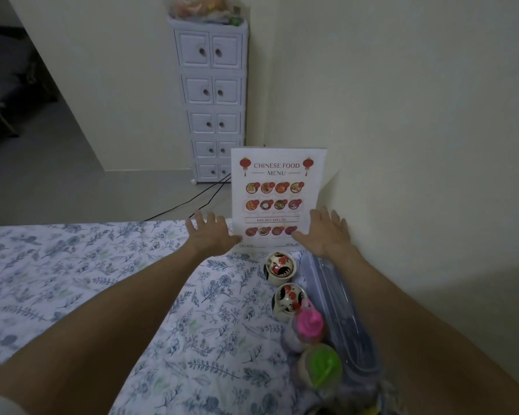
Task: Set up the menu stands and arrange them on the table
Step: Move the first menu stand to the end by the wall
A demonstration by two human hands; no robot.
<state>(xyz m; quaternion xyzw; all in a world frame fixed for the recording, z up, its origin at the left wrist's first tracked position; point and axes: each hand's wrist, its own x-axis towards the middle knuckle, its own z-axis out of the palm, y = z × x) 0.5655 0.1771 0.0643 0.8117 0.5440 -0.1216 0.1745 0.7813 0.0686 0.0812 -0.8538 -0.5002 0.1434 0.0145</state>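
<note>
Head view. A menu stand stands upright at the far edge of the table, close to the wall on the right. Its sheet reads "CHINESE FOOD MENU", with rows of dish pictures and a "HOUSES SPECIAL" line lower down. The table is covered with a white cloth printed with blue leaves and flowers.

Left hand: fingers spread and open, palm down, placed at the stand's lower left edge. The thumb side reaches the sheet's lower left corner — whether it actually touches cannot be told. It grips nothing.

Right hand: likewise open with fingers splayed, at the stand's lower right edge, the thumb overlapping the bottom right of the sheet. No closed hold on the stand is visible.

Just in front of the stand, in a line running toward the camera along the wall side: two small ceramic jars with a rooster pattern, then a bottle with a pink cap, then a container with a green lid. A clear plastic tray lies between these and the wall.

Background — a white multi-drawer cabinet stands against the far wall, with black cables on the floor
</note>
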